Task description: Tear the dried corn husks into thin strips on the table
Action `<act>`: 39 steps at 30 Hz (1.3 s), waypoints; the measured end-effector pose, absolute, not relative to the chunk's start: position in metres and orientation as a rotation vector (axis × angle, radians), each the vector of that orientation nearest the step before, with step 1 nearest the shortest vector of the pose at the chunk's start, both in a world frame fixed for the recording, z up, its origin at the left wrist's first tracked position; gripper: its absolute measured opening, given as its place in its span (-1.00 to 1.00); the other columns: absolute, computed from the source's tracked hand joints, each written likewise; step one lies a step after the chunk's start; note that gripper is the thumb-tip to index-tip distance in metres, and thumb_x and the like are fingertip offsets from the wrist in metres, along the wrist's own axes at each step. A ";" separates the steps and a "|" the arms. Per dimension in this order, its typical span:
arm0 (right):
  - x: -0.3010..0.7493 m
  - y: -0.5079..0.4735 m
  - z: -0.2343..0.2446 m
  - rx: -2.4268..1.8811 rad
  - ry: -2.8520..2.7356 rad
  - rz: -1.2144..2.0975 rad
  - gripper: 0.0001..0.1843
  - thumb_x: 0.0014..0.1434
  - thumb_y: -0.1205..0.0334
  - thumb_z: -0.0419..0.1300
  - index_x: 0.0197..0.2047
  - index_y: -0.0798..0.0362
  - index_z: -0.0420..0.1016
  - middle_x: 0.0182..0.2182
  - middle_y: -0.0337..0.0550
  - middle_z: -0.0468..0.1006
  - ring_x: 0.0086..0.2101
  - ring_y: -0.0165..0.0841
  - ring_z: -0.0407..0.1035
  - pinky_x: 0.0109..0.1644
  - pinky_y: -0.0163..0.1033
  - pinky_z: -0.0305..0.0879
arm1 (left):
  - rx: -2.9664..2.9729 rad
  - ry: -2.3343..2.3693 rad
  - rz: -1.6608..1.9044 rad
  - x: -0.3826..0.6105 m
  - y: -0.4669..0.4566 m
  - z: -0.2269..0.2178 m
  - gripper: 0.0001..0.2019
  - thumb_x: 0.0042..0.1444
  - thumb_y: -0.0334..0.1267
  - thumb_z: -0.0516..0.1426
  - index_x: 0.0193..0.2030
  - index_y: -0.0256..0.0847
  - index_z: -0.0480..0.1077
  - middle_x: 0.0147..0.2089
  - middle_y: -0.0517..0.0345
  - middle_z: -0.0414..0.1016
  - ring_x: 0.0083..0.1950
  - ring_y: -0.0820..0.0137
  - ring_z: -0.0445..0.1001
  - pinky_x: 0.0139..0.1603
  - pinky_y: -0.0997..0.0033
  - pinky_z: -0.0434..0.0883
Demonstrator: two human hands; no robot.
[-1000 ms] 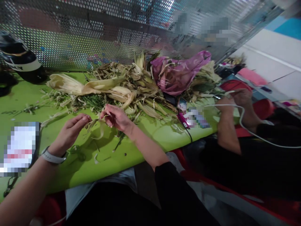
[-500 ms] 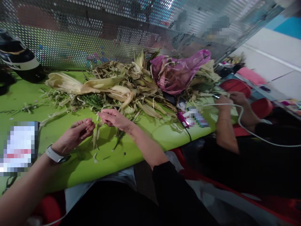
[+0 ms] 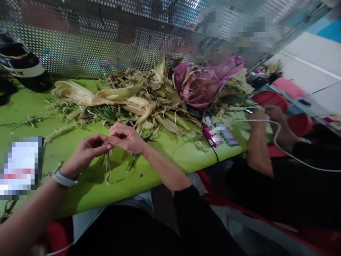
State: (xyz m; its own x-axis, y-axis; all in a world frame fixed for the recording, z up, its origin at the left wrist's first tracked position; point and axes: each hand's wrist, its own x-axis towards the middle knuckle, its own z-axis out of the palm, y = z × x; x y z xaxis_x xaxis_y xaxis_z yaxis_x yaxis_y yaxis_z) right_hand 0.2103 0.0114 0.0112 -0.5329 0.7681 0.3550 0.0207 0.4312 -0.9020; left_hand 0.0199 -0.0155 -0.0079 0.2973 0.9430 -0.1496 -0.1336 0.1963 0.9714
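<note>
Meeting near the bench's front edge (image 3: 119, 188), my fingers (image 3: 121, 141) are hiding any grip, the husk strip (image 3: 107, 163) looking light, brittle, best end-pinched.

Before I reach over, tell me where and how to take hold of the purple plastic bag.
Pinch the purple plastic bag by its upper-right corner, probably best from above: that corner sticks up in a narrow fold, while the wider body below sits among the corn husks.

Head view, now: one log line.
left hand, right hand: close together | holding: unclear | husk pile: beyond hands, on green table
</note>
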 end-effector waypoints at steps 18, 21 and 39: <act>0.232 0.027 0.016 -0.735 -2.050 1.273 -0.80 0.22 0.13 0.20 -0.25 0.11 0.49 -0.26 -0.17 0.48 -0.39 -0.48 0.28 -0.28 -0.29 0.22 | 1.042 1.003 0.961 0.012 -0.013 0.006 -0.77 -0.06 -0.28 0.40 -0.27 -0.31 0.54 -0.40 0.13 0.60 -0.50 0.54 0.50 -0.55 0.65 0.34; 0.235 0.026 0.019 -0.745 -2.021 1.338 -0.82 0.20 0.16 0.21 -0.25 0.12 0.48 -0.28 -0.18 0.48 -0.40 -0.49 0.28 -0.28 -0.28 0.25 | 0.975 1.009 0.945 0.010 -0.010 0.007 -0.75 -0.13 -0.25 0.43 -0.33 -0.29 0.54 -0.40 0.13 0.60 -0.50 0.54 0.50 -0.57 0.66 0.33; 0.227 0.026 0.012 -0.713 -2.262 1.353 -0.53 0.02 0.40 0.21 0.05 0.07 0.38 -0.12 -0.14 0.46 -0.40 -0.50 0.27 -0.28 -0.29 0.26 | 1.165 0.998 0.781 -0.002 -0.007 0.014 -0.78 -0.16 -0.37 0.41 -0.30 -0.25 0.60 -0.34 0.06 0.66 -0.31 0.42 0.57 -0.19 0.46 0.48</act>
State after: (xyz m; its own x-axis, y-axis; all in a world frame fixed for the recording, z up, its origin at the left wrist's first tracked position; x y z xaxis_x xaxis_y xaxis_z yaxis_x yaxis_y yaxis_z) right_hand 0.2266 0.0262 0.0116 -0.7861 0.6125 0.0834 0.2163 0.3989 -0.8911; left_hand -0.0015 -0.0071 0.0141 0.3767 0.8999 -0.2196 0.0024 0.2361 0.9717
